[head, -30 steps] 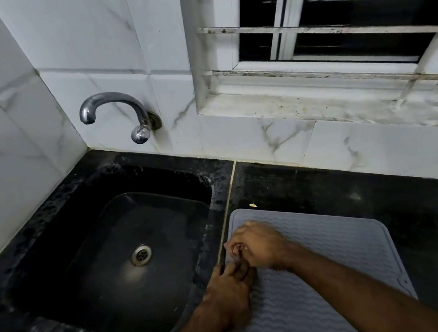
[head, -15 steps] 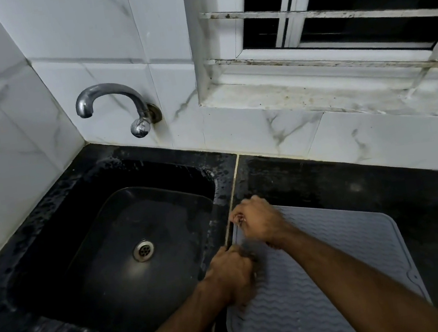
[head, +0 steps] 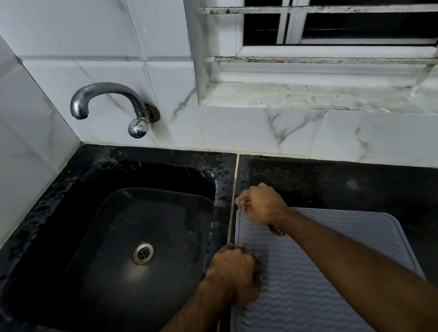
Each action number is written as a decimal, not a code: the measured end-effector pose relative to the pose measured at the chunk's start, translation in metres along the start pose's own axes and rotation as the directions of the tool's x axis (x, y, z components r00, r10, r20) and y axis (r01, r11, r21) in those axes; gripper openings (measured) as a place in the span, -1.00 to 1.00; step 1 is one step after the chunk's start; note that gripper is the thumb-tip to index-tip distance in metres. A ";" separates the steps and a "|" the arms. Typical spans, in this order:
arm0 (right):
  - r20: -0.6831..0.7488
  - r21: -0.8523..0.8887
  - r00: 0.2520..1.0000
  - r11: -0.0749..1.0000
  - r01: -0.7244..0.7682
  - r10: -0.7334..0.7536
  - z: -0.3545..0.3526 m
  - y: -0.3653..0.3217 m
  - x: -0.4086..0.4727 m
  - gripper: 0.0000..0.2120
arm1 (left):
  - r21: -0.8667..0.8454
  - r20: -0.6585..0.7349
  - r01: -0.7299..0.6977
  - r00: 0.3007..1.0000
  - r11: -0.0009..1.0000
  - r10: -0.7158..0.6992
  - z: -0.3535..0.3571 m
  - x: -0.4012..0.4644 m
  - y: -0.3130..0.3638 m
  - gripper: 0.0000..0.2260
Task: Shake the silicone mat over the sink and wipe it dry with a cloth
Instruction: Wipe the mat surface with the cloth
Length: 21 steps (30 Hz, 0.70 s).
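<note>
The silicone mat [head: 314,279] lies flat on the surface [head: 431,205] beside the sink [head: 128,253]. The left hand [head: 235,273] and right hand [head: 263,206] appear to grip its sink-side edge. Lift evenly, keeping both grips firm.

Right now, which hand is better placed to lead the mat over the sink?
Left. The left hand grips the silicone mat midway along its sink-side edge, right beside the sink. The right hand grips the far corner, farther back, so it should probably follow.
</note>
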State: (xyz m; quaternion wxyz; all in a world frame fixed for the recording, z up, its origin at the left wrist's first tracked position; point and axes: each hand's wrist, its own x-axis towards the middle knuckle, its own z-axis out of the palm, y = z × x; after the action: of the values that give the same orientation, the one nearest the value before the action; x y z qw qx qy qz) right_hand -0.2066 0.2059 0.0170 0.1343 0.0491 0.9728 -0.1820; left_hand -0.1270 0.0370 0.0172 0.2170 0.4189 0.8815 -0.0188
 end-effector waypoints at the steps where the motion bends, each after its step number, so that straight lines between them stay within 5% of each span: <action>1: 0.028 -0.011 0.999 1.000 0.025 -0.024 0.003 0.000 -0.003 -0.69 | -0.013 0.003 0.004 1.000 1.000 -0.004 -0.001 0.000 0.000 -0.65; 7: 0.033 -0.208 0.965 0.943 0.261 -0.260 0.000 0.013 -0.018 -0.58 | -0.062 -0.042 -0.013 0.999 0.998 0.011 0.005 -0.002 -0.006 -0.67; 14: 0.049 -0.284 0.975 0.933 0.223 -0.218 -0.007 0.014 -0.015 -0.61 | -0.095 -0.028 0.021 0.999 0.995 -0.024 0.009 0.005 -0.009 -0.58; 21: -0.089 -0.134 0.995 0.990 0.040 -0.052 -0.004 0.029 -0.024 -0.58 | -0.153 -0.291 0.122 0.943 0.981 -0.163 -0.008 0.043 -0.011 -0.64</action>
State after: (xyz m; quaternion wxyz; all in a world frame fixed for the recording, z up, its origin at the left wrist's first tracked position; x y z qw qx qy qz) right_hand -0.1809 0.2331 0.0177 0.0879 0.0261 0.9888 -0.1181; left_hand -0.1618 0.0626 0.0056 0.1052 0.3364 0.9316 0.0883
